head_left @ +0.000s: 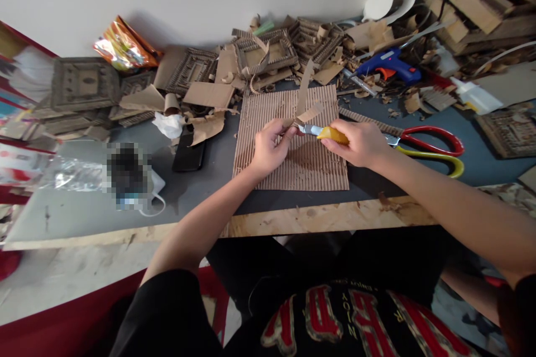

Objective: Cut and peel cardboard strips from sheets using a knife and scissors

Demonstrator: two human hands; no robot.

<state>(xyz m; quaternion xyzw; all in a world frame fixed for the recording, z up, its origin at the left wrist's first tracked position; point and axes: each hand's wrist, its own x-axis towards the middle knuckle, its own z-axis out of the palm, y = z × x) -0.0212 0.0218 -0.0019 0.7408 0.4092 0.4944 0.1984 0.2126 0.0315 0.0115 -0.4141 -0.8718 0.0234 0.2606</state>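
Note:
My left hand [274, 144] is closed, pinching a thin brown cardboard strip [305, 92] whose curled lengths rise above the fingers. My right hand [358, 142] wraps round a yellow-handled utility knife [334, 135]. Its metal front end points left and meets the strip at my left fingertips; the exact contact is too small to make out. Beneath both hands lies a sheet of corrugated cardboard [288, 175], ridges upward, with small scraps on it. Scissors [431, 139] with one red and one yellow-green handle lie right of my right hand, beside a narrow corrugated strip [371, 121].
Layered cardboard frames [268, 53] and offcuts line the wall. A blue glue gun [391, 65] and a white glue bottle [479, 96] lie right. Left are a black phone [188, 153], crumpled tissue [168, 124] and an orange foil bag [125, 44]. The table's front edge [293, 217] is close.

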